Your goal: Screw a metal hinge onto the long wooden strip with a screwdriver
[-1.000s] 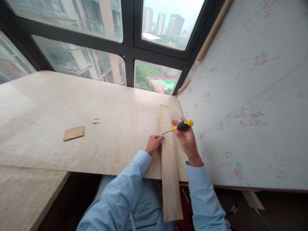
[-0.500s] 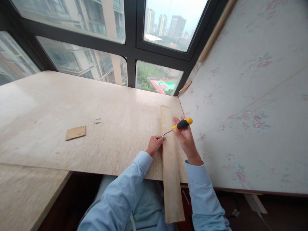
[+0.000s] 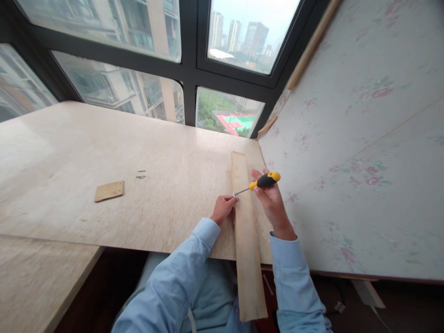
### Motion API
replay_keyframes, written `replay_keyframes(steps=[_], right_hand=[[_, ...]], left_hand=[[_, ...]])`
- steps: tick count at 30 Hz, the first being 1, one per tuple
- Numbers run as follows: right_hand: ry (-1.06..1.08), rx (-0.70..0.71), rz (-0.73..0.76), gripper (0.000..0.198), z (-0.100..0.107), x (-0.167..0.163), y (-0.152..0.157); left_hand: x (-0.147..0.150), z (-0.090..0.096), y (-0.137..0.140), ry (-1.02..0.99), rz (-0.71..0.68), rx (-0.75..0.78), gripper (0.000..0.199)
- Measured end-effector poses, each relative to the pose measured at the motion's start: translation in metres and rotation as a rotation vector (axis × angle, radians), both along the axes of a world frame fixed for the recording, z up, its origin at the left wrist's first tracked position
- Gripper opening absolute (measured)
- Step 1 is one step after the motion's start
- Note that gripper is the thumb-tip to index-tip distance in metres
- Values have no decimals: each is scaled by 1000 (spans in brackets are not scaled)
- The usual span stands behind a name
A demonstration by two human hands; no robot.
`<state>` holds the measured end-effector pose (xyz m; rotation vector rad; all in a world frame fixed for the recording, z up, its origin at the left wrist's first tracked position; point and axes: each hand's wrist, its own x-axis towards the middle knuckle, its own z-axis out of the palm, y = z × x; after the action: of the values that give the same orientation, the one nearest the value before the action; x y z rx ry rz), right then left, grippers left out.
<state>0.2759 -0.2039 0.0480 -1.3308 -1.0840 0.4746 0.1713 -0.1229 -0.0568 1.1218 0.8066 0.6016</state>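
Long plank lies on the bench near its right edge, running away from the person; near end overhangs the front edge above the lap, far end stops short of the window.

Right hand: fingers closed around the yellow-black handle of a screwdriver. Shaft slants down-left, tip at the plank's left edge.

Left hand: fingertips pinched at the plank's left edge, right at the screwdriver tip. A small metal bit shows there, likely a screw; too small to confirm. Grip looks near closed.

Right of the plank: a narrow strip of bench, then a floral panel rising steeply; little side room for the right hand.

Left of the plank: wide open bench. A small wood block sits well apart, two small screws just behind it. Front-left, a second, lower surface meets the bench edge.
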Motion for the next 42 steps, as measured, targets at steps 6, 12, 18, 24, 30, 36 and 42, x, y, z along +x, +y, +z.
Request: replay_keyframes(steps=[6,12,18,24,30,36,42], right_hand=[[-260,-117,-466,51,6,1,3],[-125,14,-155,66,-2,0,6],[-121,-65,-194,57,5,3,-1],[-262,-53,-319,73,-3,5,4],[-154,-83,-128,66,0,2,-1],[-359,-133,-451,71,4,5,2],[-66,-3,-48,63,-2,3,-2]], left_hand=[[0,1,0,-3,0,3,39],[0,-1,0,16,8,16,39],[0,0,1,20,4,-1,38],[-1,1,0,10,6,9,39],[-1,0,0,2,6,17,39],[-1,-1,0,-1,6,13,38],[0,-2,0,14,13,21,38]])
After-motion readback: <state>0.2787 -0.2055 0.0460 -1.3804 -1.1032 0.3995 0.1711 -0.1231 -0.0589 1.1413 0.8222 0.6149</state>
